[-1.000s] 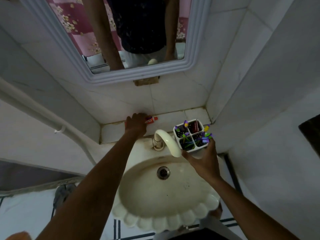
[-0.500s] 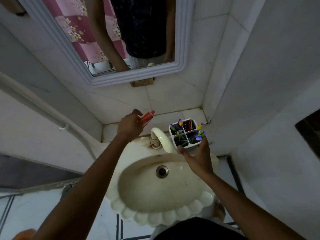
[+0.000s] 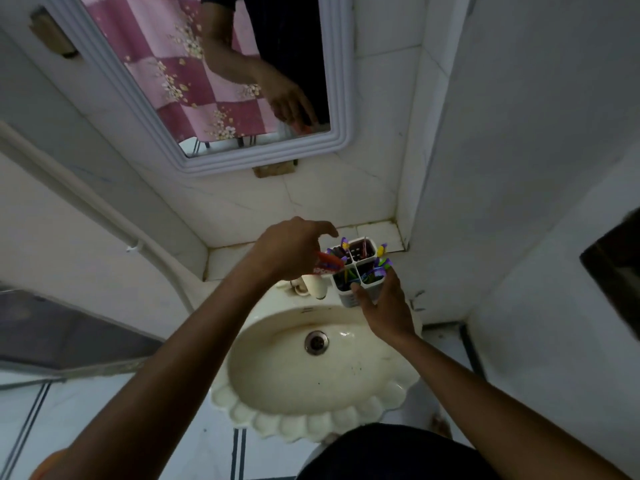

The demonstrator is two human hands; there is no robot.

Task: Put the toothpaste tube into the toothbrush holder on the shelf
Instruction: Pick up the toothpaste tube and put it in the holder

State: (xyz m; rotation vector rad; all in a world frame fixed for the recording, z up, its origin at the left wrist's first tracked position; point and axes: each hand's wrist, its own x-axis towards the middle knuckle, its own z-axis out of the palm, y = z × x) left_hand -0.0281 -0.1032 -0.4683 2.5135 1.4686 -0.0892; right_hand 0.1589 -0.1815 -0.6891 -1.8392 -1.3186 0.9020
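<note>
A white four-compartment toothbrush holder point(image 3: 347, 300) with several coloured brushes in it stands at the right end of the tiled shelf point(image 3: 228, 259). My right hand point(image 3: 384, 306) grips the holder's near side. My left hand point(image 3: 291, 252) holds the red toothpaste tube point(image 3: 329, 264) just left of the holder, the tube's tip at the rim of the left compartments. Most of the tube is hidden under my fingers.
A cream scalloped sink point(image 3: 311, 420) with a drain point(image 3: 316, 342) lies below the shelf, its tap point(image 3: 313, 287) just left of the holder. A framed mirror point(image 3: 214, 81) hangs above. White tiled walls close in at the right corner; a pipe point(image 3: 104, 216) runs down the left wall.
My left hand lifted the toothpaste tube off the shelf and carried it right to the holder's rim. My right hand has stayed on the holder.
</note>
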